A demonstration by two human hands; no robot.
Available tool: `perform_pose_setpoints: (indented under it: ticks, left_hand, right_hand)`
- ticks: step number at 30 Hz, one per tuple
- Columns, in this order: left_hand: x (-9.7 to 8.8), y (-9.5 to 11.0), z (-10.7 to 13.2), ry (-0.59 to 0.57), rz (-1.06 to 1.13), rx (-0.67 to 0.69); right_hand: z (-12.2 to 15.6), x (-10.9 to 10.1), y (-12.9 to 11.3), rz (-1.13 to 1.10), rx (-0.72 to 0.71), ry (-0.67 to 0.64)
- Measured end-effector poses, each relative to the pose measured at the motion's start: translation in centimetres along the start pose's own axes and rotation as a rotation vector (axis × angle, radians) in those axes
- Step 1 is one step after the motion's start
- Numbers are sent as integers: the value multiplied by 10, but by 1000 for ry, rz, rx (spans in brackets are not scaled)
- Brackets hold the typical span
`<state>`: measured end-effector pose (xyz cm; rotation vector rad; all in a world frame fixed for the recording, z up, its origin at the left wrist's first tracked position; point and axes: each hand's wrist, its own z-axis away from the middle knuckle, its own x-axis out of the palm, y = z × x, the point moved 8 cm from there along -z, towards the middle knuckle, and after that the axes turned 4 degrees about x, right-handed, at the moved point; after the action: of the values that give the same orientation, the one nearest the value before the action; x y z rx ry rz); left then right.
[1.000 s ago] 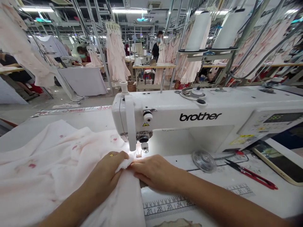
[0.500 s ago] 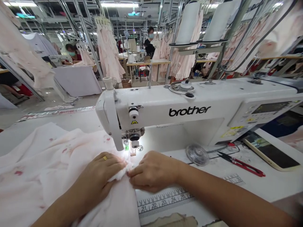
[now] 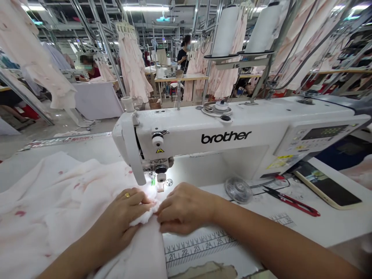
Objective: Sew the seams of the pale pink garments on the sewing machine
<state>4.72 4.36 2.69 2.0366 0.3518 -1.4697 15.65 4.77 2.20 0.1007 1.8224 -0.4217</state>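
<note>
Pinching fabric edge (image 3: 144, 218), L hand (image 3: 124, 212), R hand (image 3: 184, 209)

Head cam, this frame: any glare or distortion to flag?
Head view: glare from the machine's lamp bleaches the fabric beside the presser foot; wide-angle distortion bends the sewing machine and the ceiling-high racks toward the edges; the ceiling lights are blown out.

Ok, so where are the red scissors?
In the head view, the red-handled thread snips lie on the white sewing table, on the right, between the clear round disc and the phone.
</note>
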Motion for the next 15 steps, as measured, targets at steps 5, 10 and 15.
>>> perform_pose_setpoints:
  ticks: [5,10,15]
  left_hand:
    - [7,12,10,66,-182,77]
    - [6,16,13,159,-251,115]
    - [3,0,1,173,-252,95]
  right_hand:
    - [0,-13,15,35,157,64]
    - [-2,-6,16,54,174,3]
    - [-4,-8,25,68,299,6]
